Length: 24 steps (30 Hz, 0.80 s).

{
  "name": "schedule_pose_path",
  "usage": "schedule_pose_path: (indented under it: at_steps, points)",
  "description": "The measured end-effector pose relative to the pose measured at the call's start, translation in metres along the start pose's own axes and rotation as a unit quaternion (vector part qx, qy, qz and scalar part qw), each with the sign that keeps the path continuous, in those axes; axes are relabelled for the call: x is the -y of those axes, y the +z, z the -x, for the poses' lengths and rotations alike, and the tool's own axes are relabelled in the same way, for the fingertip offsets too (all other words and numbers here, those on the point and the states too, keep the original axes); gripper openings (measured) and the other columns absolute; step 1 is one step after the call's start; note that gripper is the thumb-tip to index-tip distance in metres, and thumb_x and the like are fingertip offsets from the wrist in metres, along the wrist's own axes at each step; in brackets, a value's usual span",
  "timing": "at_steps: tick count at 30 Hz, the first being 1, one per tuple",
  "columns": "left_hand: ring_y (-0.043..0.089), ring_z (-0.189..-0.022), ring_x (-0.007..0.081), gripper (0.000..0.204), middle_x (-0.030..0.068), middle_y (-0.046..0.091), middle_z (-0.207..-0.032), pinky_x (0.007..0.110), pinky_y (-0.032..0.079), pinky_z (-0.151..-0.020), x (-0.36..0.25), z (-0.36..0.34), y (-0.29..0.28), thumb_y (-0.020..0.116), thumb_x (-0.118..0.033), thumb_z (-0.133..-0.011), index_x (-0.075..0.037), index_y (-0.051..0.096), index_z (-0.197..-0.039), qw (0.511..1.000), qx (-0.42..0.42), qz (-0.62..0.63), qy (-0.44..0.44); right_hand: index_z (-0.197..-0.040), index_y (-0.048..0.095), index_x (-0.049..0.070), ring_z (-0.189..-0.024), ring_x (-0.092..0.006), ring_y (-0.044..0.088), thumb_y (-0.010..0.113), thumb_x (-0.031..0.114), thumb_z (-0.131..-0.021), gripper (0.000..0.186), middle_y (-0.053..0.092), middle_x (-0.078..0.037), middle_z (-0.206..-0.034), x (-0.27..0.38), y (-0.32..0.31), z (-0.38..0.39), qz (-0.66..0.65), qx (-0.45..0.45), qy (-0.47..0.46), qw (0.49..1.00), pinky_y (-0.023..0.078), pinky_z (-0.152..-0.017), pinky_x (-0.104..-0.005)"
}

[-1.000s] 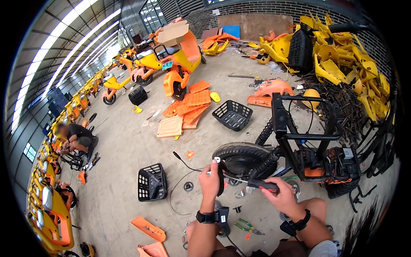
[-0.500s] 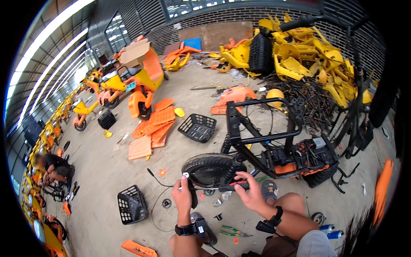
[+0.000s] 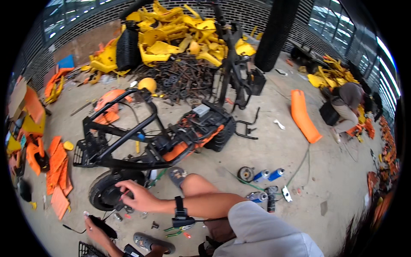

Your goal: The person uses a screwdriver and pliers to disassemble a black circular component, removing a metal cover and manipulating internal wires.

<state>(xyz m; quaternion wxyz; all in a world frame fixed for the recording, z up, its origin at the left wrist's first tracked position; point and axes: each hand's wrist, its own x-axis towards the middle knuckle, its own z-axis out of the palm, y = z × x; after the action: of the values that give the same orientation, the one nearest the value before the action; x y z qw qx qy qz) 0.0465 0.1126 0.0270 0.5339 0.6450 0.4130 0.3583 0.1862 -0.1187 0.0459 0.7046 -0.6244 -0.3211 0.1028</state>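
Note:
My left hand point(image 3: 97, 232) is low at the left, fingers closed around a small whitish piece point(image 3: 86, 213). A dark oblong piece point(image 3: 107, 227) shows right beside it; I cannot tell whether the hand holds this too. My right hand point(image 3: 139, 196) is in front of the rear wheel point(image 3: 102, 192), index finger stretched, thumb and other fingers closed. A bit of red handle shows there, matching the screwdriver seen earlier; most of it is hidden. Above stands the stripped black scooter frame point(image 3: 128, 128), with its battery bay and wiring point(image 3: 188, 132) exposed.
Green-handled pliers point(image 3: 175, 230) lie near my shoe point(image 3: 153, 242). Blue spray cans point(image 3: 269, 174) and a round metal part point(image 3: 245, 174) are at the right. Beyond lie an orange panel point(image 3: 303, 115) and yellow panels point(image 3: 171, 34). A person point(image 3: 346, 105) crouches far right.
My view has swung to the right, so the scooter frame and both hands sit further left. The hands have moved apart; the screwdriver, clearly seen between them before, is mostly hidden.

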Motion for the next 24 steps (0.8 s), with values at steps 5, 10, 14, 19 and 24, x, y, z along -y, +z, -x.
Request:
schedule_pose_path:
  at_steps: [5,10,14,19,24]
  points:
    - [0.057,-0.063,0.0137,0.05,0.005,0.06,-0.074,0.027,0.047,-0.059,-0.007,0.0,0.001,0.05,-0.052,-0.098,-0.003,0.063,-0.098,0.999,0.002,-0.042,0.007,-0.13,0.048,0.006,-0.092,-0.02,0.056,0.065,0.01,-0.088,0.045,0.051,-0.011,-0.106,-0.004,0.002,0.0,-0.031,0.006,0.048,0.998,0.051,-0.071,-0.0336]
    - [0.058,-0.064,0.0143,0.046,0.0059,0.059,-0.074,0.028,0.049,-0.059,-0.013,0.011,0.007,0.054,-0.05,-0.096,-0.004,0.06,-0.094,0.998,0.013,-0.04,0.048,-0.128,0.049,0.006,-0.085,-0.0218,0.059,0.058,0.015,-0.094,0.037,0.058,-0.009,-0.098,-0.016,0.01,0.0,0.045,-0.07,-0.042,0.996,0.049,-0.074,-0.0332]
    - [0.057,-0.063,0.0126,0.039,0.0044,0.059,-0.072,0.027,0.047,-0.059,-0.015,0.015,0.008,0.057,-0.044,-0.097,-0.005,0.059,-0.095,0.997,0.021,-0.036,0.058,-0.13,0.049,0.007,-0.09,-0.0207,0.058,0.059,0.009,-0.09,0.041,0.055,-0.009,-0.106,-0.009,0.005,-0.005,0.016,-0.029,0.019,0.999,0.049,-0.077,-0.031]
    - [0.054,-0.059,0.0111,0.036,0.0042,0.058,-0.068,0.026,0.045,-0.056,-0.018,0.018,0.009,0.059,-0.038,-0.097,-0.003,0.058,-0.094,0.998,0.028,-0.013,0.055,-0.134,0.046,0.008,-0.089,-0.0159,0.059,0.062,0.016,-0.092,0.045,0.052,-0.009,-0.114,0.004,0.003,0.003,-0.02,-0.016,-0.004,1.0,0.051,-0.078,-0.0277]
    - [0.058,-0.056,0.0136,0.036,0.0081,0.062,-0.07,0.027,0.048,-0.051,-0.015,0.019,0.011,0.058,-0.035,-0.097,0.001,0.061,-0.102,0.998,0.017,-0.003,0.055,-0.132,0.047,0.009,-0.086,-0.0178,0.06,0.06,0.012,-0.09,0.044,0.054,-0.009,-0.103,0.008,0.0,0.001,-0.024,0.002,0.051,0.998,0.05,-0.073,-0.0296]
